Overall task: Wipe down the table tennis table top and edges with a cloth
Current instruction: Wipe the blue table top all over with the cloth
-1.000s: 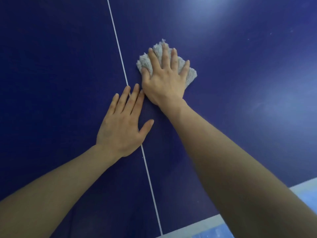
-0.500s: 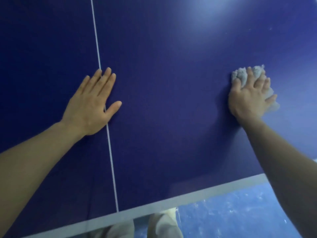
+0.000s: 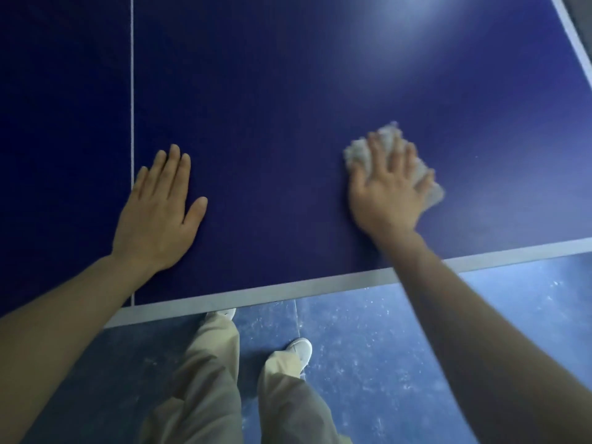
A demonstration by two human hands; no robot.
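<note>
Broadly, the table (image 3: 288, 107) spread dark blue ahead of me, its near edge (image 3: 288, 291) grey and its right edge (image 3: 573, 36) cut off at the corner, bare top between. My left hand (image 3: 157, 216) lay flat, fingers straight, beside the line (image 3: 132, 91). My right hand (image 3: 389, 193), blurred, pressed splayed fingers on the cloth (image 3: 381, 145) near the front edge.

The right hand (image 3: 386, 190) swept the cloth (image 3: 384, 149) away from beside the left hand (image 3: 157, 216), out to the right, then partway back. The left hand shifted just right of the white line (image 3: 132, 91).
</note>
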